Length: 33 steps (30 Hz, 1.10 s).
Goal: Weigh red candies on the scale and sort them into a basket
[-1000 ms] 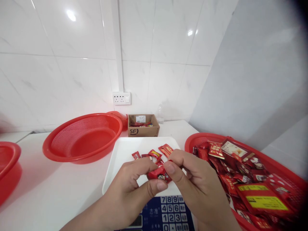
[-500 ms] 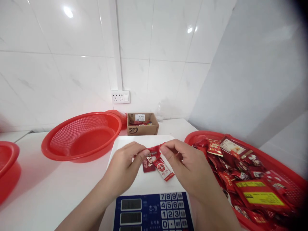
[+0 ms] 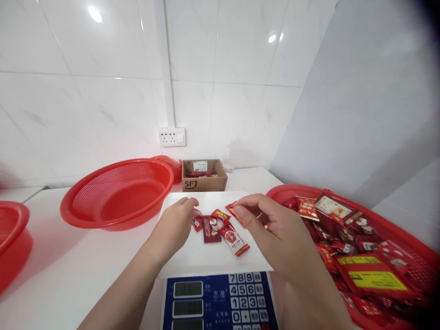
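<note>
My right hand [image 3: 271, 220] pinches a small red snack packet [image 3: 233, 208] between thumb and fingers, over the right side of the scale's white pan [image 3: 185, 261]. On the left, my left hand [image 3: 176, 229] is closed with fingers curled and the thumb hidden. A red packet with a black-and-white print [image 3: 197, 221] shows right beside its fingers; I cannot tell whether it is held. Between the hands lie a dark red packet with white lettering [image 3: 211, 230], a red packet with yellow lettering [image 3: 220, 215] and a red-and-white packet [image 3: 235, 239].
A red basket [image 3: 409, 229] heaped with packets stands at right. Another red basket [image 3: 103, 208] is at left, and part of a third [image 3: 15, 215] shows at the left edge. Behind the scale sits a cardboard box [image 3: 209, 184] with packets. The blue keypad panel [image 3: 220, 316] is nearest me.
My hands have moved apart from the red packet they both held. A packet with yellow lettering now shows on the pan, and another shows by my left hand. My right hand still holds a packet.
</note>
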{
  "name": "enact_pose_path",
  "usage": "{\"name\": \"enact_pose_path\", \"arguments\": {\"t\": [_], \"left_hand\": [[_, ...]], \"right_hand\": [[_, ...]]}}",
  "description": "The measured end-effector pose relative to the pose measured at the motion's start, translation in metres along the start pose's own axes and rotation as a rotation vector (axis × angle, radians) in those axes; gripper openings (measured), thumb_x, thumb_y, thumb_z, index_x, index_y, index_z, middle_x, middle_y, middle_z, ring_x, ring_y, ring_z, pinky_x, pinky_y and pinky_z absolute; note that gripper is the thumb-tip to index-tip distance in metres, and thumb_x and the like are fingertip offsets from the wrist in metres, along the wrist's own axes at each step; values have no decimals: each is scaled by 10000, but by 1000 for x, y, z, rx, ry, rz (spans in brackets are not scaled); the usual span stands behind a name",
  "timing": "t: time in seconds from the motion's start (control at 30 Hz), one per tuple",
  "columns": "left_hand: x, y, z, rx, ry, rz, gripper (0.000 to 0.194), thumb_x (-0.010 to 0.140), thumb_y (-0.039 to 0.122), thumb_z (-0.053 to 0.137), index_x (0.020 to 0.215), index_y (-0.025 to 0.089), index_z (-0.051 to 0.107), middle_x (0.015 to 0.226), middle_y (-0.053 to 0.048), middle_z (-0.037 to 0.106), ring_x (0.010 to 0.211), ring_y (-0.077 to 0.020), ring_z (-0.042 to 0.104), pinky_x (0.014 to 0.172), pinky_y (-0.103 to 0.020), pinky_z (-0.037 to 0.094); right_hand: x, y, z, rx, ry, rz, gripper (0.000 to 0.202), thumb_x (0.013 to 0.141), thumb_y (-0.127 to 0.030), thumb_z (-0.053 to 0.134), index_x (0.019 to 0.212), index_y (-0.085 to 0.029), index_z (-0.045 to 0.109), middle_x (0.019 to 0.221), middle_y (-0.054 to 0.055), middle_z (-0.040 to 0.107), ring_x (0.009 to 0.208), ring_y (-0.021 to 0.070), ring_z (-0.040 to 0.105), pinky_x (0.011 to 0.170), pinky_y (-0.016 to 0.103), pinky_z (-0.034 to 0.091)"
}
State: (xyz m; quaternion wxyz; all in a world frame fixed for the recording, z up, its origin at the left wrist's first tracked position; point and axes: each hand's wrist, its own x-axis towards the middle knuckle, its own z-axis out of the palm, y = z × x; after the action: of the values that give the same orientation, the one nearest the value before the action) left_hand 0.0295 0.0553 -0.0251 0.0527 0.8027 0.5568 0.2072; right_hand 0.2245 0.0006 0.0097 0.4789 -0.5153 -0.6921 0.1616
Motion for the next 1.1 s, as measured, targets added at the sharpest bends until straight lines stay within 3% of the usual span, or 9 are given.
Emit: {"name": "enact_pose_path", "arguments": {"t": [0.13, 0.23, 0.43, 0.53, 0.67, 0.8, 0.93, 1.0, 1.1], "left_hand": [[-3, -1, 1, 54, -69, 7, 276, 942, 138, 387, 1042, 212, 633, 1003, -99, 712, 816, -248, 676, 609, -300, 434], [-5, 0, 0, 75, -125, 14, 296, 949, 150, 385, 1104, 222, 627, 1059, -110, 716, 898, -264, 679, 651, -315, 463], [-7, 7, -4, 92, -283, 82, 266, 950, 191, 418, 999, 208, 679, 1028, -105, 737, 917, -288, 695, 691, -357, 505], [-9, 9, -8, 102, -293, 94, 275, 957, 203, 414, 1052, 206, 672, 1118, -122, 719, 982, -316, 686, 716, -396, 521], [-13, 9, -17, 67, -207, 86, 322, 975, 222, 385, 1201, 216, 614, 1247, -110, 677, 1124, -308, 636, 831, -433, 524], [-19, 9, -28, -54, -76, 67, 316, 984, 299, 382, 1181, 232, 620, 1220, -76, 694, 1060, -286, 665, 834, -419, 531], [-27, 8, -37, -181, 34, 114, 315, 963, 396, 432, 1157, 250, 633, 1153, -46, 723, 995, -271, 691, 801, -381, 538], [-32, 7, -41, -214, 87, 130, 332, 948, 450, 451, 1140, 263, 647, 1090, -41, 742, 946, -269, 704, 758, -362, 540], [-38, 6, -48, -247, 157, 107, 354, 917, 523, 479, 1097, 288, 674, 980, -24, 759, 802, -260, 722, 647, -339, 533]], "right_hand": [[0, 0, -2, 34, -34, 34, 177, 928, -329, 548, 845, -241, 676, 779, 6, 728, 602, 146, 644, 465, 233, 472], [1, 2, -3, 20, -88, 13, 195, 936, -349, 533, 864, -238, 675, 784, 17, 730, 585, 148, 651, 439, 231, 478], [1, 2, -4, -7, -121, 20, 208, 942, -367, 520, 909, -238, 680, 832, 31, 752, 667, 174, 694, 479, 245, 511], [-2, 2, -7, -45, -113, 26, 216, 942, -370, 522, 926, -241, 694, 886, 36, 764, 751, 190, 709, 520, 252, 519], [-10, 15, -6, -233, -152, 31, 245, 954, -355, 492, 1009, -229, 695, 962, 47, 770, 815, 221, 718, 648, 320, 549], [-25, 29, 8, -482, -311, 124, 281, 963, -287, 468, 1079, -184, 702, 1095, 113, 744, 981, 305, 698, 810, 453, 552], [-41, 34, 20, -403, -450, 5, 314, 950, -198, 486, 1196, -161, 677, 1262, 109, 680, 1196, 260, 601, 1022, 419, 474], [-44, 37, 15, -376, -437, 5, 332, 943, -219, 510, 1238, -185, 660, 1316, 84, 653, 1245, 222, 569, 1074, 366, 434], [-43, 50, -11, -465, -335, 139, 338, 947, -238, 490, 1235, -182, 658, 1330, 99, 641, 1255, 227, 564, 1095, 373, 406]]}}
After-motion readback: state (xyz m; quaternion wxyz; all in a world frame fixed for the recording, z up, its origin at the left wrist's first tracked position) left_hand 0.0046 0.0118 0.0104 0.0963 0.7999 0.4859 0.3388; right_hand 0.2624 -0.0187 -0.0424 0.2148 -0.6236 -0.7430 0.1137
